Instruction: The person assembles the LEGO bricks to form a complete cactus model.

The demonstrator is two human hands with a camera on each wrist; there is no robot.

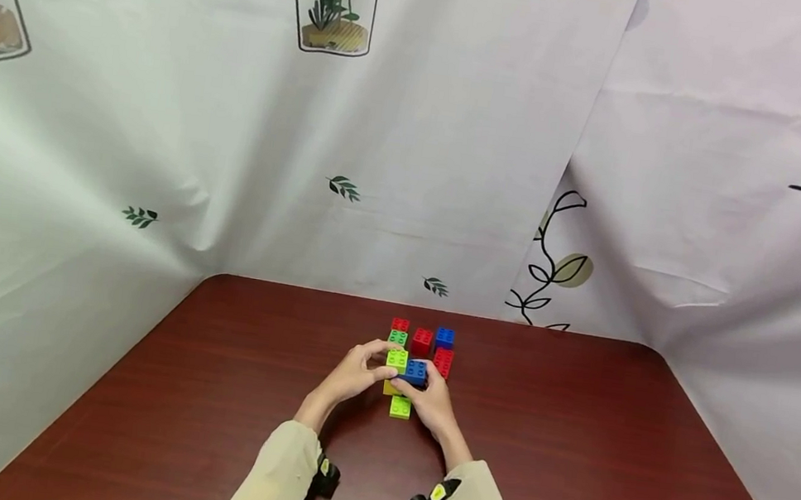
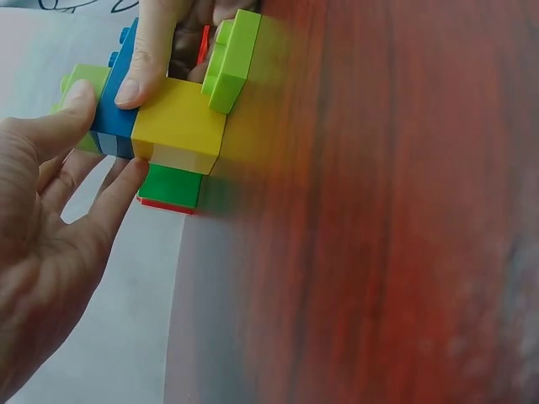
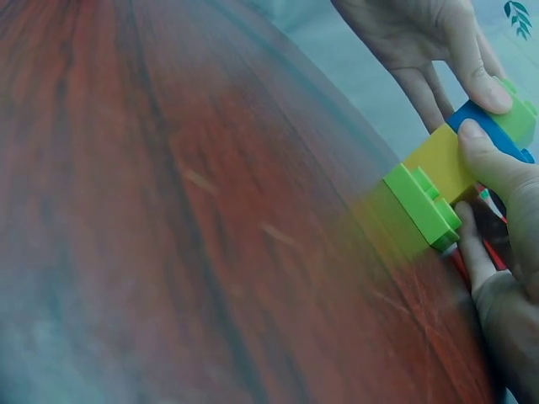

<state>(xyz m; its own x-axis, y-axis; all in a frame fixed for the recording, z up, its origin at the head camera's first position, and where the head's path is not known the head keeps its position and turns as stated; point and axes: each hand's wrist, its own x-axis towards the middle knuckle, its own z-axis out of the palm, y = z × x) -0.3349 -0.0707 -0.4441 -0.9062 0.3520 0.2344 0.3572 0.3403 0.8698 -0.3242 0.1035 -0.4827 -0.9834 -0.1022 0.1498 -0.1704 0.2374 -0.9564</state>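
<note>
Both hands at work, held narrow on one small stack. Left hand (image 1: 354,373): thumb and fingers pinch the upper lime brick (image 1: 397,360). Right hand (image 1: 433,400): thumb pressed against the long blue brick (image 1: 416,371), fingers round its far side. Stack order, top down: lime, blue, then the yellow brick (image 1: 389,388). Blue reaches out to the right, past the lime. Stack sits near the middle of the brown counter (image 1: 572,438). Whether every joint is fully seated, I cannot tell.

Lower lime brick (image 1: 399,407) just on my side of the yellow, studs up; cannot tell if the two are joined. Beyond the stack, a green brick (image 1: 397,338), with a small red brick (image 1: 400,324) behind it. To the right, a middle red brick (image 1: 422,341), a far blue brick (image 1: 445,338), and a near red brick (image 1: 442,362) beside my right fingers. Pale cloth (image 1: 461,124) behind, printed with leaves and jars.
</note>
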